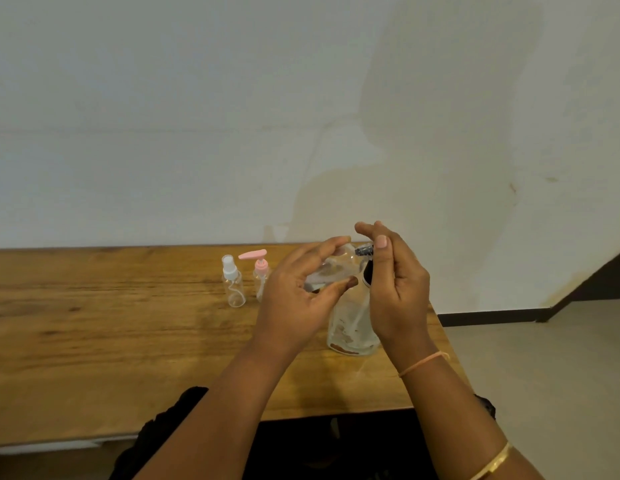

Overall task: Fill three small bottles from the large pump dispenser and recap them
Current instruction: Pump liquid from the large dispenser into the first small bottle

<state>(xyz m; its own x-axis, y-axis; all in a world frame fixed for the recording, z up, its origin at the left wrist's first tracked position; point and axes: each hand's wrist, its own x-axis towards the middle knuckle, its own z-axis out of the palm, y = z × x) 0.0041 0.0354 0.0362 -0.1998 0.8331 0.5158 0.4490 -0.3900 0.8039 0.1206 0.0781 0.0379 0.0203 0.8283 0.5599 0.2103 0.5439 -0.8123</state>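
Two hands meet above the far right part of the desk (111,323). The left hand (294,292) has its grip on a small clear bottle (332,268), fingers curled over the top and thumb pressed in from below, so that the bottle lies tilted almost on its side with its neck pointing right. The right hand (398,289) stands upright just beside that neck, its fingers only slightly bent and its thumb next to a small dark ribbed piece (364,251) at the mouth of the bottle. I cannot tell whether this grip pinches the piece or merely rests against it, nor whether the piece is a cap or a spout.

Behind and below both hands, the large pump dispenser (353,327) stands on the desk, clear-walled and partly hidden by the right palm, with a dark part of its pump (367,277) showing between the hands.

To the left, well apart from the hands, two more small bottles stand upright side by side: a clear spray bottle (233,289) with a white top, and a clear bottle with a pink pump (261,271), partly covered by the left hand.

On the right wrist sits a thin orange thread (424,362), and further down the forearm a gold bangle (492,464). Beyond the wooden desk rises a pale, stained wall (197,116); a light floor (543,358) lies to the right.
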